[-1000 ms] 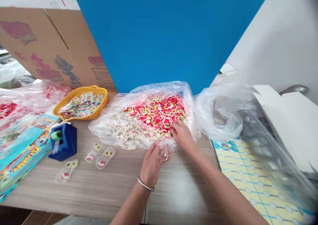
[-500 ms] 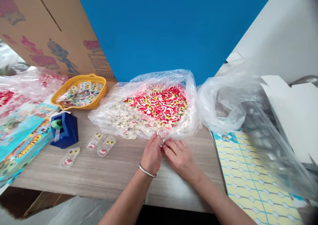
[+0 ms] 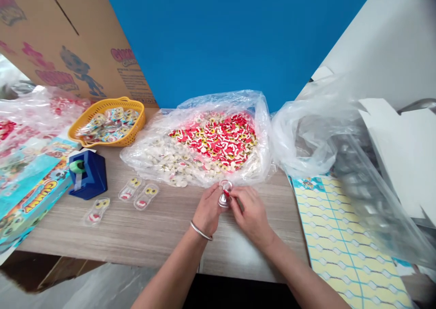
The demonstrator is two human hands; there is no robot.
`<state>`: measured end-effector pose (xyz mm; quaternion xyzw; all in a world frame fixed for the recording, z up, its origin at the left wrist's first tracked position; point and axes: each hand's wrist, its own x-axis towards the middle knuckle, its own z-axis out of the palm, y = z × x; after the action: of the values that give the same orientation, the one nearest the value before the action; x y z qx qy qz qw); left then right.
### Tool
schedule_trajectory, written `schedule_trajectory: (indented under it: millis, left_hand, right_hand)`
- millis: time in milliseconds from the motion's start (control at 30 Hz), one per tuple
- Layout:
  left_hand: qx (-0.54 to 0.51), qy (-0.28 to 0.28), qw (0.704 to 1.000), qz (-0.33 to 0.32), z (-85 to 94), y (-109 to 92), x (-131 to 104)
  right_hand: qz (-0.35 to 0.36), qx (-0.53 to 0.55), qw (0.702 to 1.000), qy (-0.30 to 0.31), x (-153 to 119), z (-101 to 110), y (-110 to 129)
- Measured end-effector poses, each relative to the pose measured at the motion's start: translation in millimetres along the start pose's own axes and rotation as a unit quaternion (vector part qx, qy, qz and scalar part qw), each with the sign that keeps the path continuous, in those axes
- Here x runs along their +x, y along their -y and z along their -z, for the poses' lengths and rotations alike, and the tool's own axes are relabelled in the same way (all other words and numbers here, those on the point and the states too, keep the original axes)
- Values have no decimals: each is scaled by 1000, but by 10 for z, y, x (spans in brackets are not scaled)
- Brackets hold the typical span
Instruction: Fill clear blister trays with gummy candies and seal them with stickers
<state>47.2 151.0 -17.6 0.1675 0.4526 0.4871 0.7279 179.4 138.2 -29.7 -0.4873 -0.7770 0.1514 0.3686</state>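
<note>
The left hand (image 3: 207, 212) is pinching a clear tray (image 3: 223, 201) above the table (image 3: 163, 236); the right hand (image 3: 251, 213) is narrowly gripping a red piece (image 3: 226, 193) over it — the open bag (image 3: 218, 141) is lying at twelve o'clock, filled trays (image 3: 146, 196) at nine.

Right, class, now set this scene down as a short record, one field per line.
Left hand: the left hand holds a small clear tray
Right hand: the right hand, fingertips at a small red piece over that tray
Behind the hands: open plastic bag of red, white and yellow pieces
Filled trays: three, on the table, left of the hands
Tape dispenser: blue, with a green roll
Basket: yellow, holding packed pieces
Far right: yellow patterned sheet, partly under clear plastic
</note>
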Motion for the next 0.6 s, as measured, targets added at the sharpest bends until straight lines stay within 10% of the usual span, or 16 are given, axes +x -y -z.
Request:
schedule_trajectory:
  millis: [200, 600]
  left_hand:
    - [-16, -12, 1000, -8, 11, -3, 19]
    - [-49, -3, 999, -11, -1, -145, 7]
  right_hand:
    - [214, -147, 964, 59, -66, 34, -60]
    - [94, -35, 995, 16, 110, 110, 31]
